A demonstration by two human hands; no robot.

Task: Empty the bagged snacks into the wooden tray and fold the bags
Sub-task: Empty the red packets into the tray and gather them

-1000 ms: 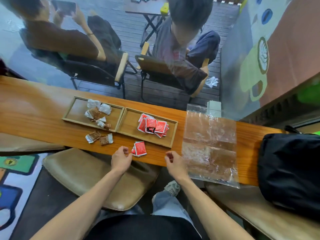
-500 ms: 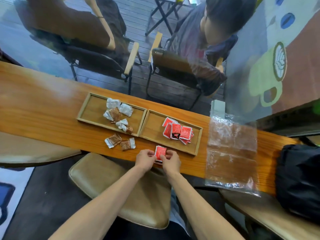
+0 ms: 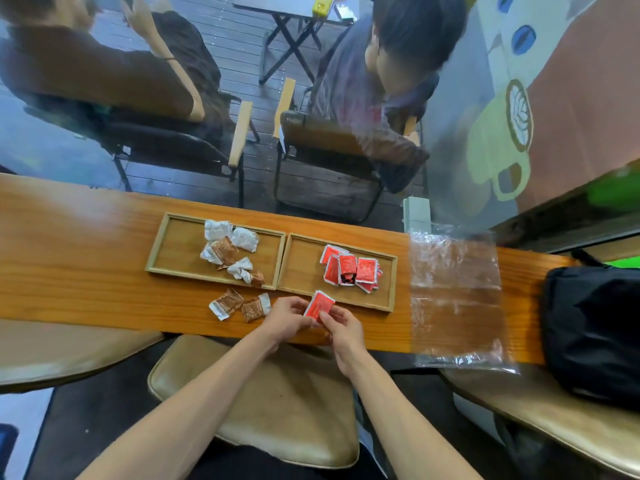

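Left hand [image 3: 284,317] and right hand [image 3: 341,327] both pinching red packet [image 3: 319,304], at 6 o'clock of right wooden tray [image 3: 391,282]. Packet print illegible.

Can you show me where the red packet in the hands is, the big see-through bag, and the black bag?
red packet [image 3: 319,304], head view, middle of its red face
clear plastic bag [image 3: 455,299], head view, centre of the flat sheet
black bag [image 3: 595,327], head view, top of its dark fabric

Soft, even daylight is seen; glare is reflected off the long glossy orange-brown wooden worktop [image 3: 86,271]. Edges are bent by wide-angle distortion and slightly blurred.
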